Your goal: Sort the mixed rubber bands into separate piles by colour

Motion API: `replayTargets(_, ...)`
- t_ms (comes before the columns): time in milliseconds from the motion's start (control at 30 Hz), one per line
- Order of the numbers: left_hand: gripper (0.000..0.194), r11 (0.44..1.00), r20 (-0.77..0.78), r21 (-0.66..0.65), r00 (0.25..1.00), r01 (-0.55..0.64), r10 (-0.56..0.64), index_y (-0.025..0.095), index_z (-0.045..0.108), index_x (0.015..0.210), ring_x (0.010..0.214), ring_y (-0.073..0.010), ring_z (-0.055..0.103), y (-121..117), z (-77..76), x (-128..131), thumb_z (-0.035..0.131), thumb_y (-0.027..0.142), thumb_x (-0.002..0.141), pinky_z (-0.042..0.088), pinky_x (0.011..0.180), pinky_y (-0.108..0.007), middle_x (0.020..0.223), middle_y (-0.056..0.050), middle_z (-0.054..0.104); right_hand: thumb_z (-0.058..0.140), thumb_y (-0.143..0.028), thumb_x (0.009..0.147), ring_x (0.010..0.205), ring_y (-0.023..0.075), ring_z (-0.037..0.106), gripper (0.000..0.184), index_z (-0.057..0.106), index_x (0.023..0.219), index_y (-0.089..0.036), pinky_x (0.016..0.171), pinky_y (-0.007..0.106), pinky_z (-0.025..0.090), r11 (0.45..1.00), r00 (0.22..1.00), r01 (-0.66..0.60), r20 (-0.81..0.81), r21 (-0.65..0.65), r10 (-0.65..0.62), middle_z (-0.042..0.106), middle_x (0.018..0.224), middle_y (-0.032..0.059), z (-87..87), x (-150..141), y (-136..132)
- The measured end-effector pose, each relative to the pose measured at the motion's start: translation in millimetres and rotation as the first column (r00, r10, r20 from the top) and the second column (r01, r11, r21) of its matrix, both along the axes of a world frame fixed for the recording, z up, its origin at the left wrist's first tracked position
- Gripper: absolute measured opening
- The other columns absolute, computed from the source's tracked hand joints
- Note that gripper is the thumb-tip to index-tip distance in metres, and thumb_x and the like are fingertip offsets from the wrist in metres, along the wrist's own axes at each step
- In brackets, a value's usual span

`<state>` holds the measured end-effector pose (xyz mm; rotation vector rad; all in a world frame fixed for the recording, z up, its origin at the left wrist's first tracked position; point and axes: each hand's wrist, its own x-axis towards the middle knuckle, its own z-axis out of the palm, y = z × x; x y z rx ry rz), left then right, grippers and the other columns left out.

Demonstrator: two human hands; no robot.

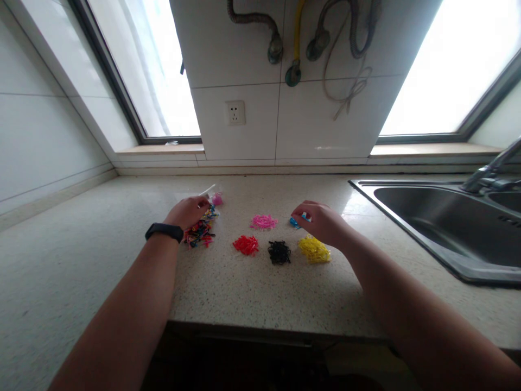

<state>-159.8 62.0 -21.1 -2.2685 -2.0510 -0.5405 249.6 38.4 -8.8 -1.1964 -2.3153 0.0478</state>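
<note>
My left hand (188, 212), with a dark band at the wrist, is over a mixed pile of small, thin coloured pieces (200, 232) on the left. Its fingertips are pinched together at the pile's far side; what they hold is too small to make out. My right hand (319, 217) hovers at a small blue pile (296, 221), partly covering it, its fingers closed together. Whether a piece is between them is hidden. Between my hands lie a pink pile (264, 221), a red pile (246, 245) and a black pile (279, 252). A yellow pile (314, 250) is below my right hand.
A pink round object (217, 199) and clear plastic lie behind the mixed pile. The speckled countertop (228, 293) ends at a front edge near me. At right is a steel sink (439, 217) with a faucet (488, 174). A socket (235, 112) and hoses are on the wall.
</note>
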Motion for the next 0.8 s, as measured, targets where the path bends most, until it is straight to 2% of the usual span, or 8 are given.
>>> replayTargets(500, 0.034, 1.0, 0.051, 0.016, 0.999, -0.019, 0.019, 0.023, 0.074, 0.098, 0.084, -0.0232, 0.07, 2.1, -1.3, -0.8, 0.051, 0.047, 0.09, 0.048, 0.073, -0.03, 0.091, -0.007, 0.077, 0.058, -0.029, 0.094, 0.081, 0.0185, 0.065, 0.017, 0.073, 0.092, -0.024, 0.073, 0.031, 0.048, 1.0, 1.0, -0.016, 0.009, -0.02, 0.016, 0.072, 0.092, 0.0045, -1.5, 1.8, 0.8)
replayTargets(800, 0.035, 1.0, 0.031, -0.014, 0.999, 0.024, -0.024, 0.024, 0.075, 0.098, 0.082, -0.0202, 0.069, 2.9, -5.8, -2.1, 0.053, 0.048, 0.089, 0.047, 0.072, -0.027, 0.09, -0.005, 0.077, 0.058, -0.029, 0.094, 0.082, 0.0181, 0.065, 0.016, 0.073, 0.093, -0.025, 0.072, 0.031, 0.048, 1.0, 0.999, -0.024, 0.029, -0.02, 0.025, 0.073, 0.094, 0.0041, -0.2, 1.7, -1.1)
